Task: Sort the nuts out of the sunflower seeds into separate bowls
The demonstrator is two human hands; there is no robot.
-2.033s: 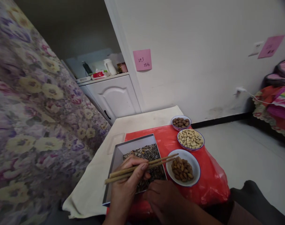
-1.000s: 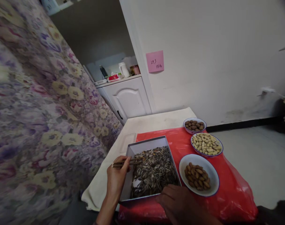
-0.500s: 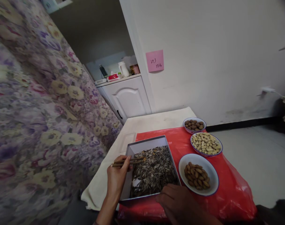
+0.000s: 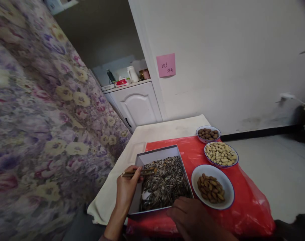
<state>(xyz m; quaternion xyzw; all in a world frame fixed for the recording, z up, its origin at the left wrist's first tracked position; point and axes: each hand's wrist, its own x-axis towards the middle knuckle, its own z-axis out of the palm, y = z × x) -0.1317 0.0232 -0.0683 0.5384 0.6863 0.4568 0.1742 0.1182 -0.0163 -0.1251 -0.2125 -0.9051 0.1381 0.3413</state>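
Note:
My left hand is closed around a pair of wooden chopsticks, above the left side of a shallow box. Striped sunflower seeds cover most of the box's floor, with a pale patch showing near the front left. The chopstick tips are at an orange-brown almond among the seeds; whether they pinch it I cannot tell. At the box's near right corner my right hand is closed on the rim, its fingers partly in shadow. Beside it stands a white bowl holding brown almonds.
Behind the almond bowl are a bowl of peanuts and a bowl of round brown nuts. Red plastic sheeting lies over the cream-covered table. A floral curtain hangs at left; a white cabinet stands behind.
My left hand and the chopsticks have shifted slightly to the right, the tips staying by the almond. My right hand, the box and the bowls look unmoved.

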